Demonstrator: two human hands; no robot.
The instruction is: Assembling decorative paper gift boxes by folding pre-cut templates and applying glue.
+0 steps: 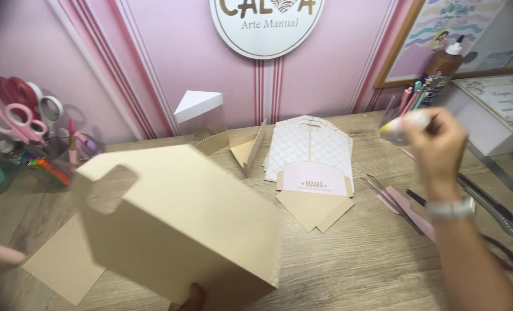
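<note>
Low at the left, the left hand (194,296) (only a fingertip shows) grips the tan cardboard box (178,222) tilted above the wooden surface (348,259); rightward, the right hand (438,147) closes on a small white bottle (403,126) near the scissors (392,198).

a single head-worn view looks down and forward from close above the wooden table (348,259), facing the pink striped wall (152,52) at 12 o'clock; the right hand (438,144) reaches in from 4 o'clock, a beige cardboard box (181,224) fills 7 o'clock.
</note>
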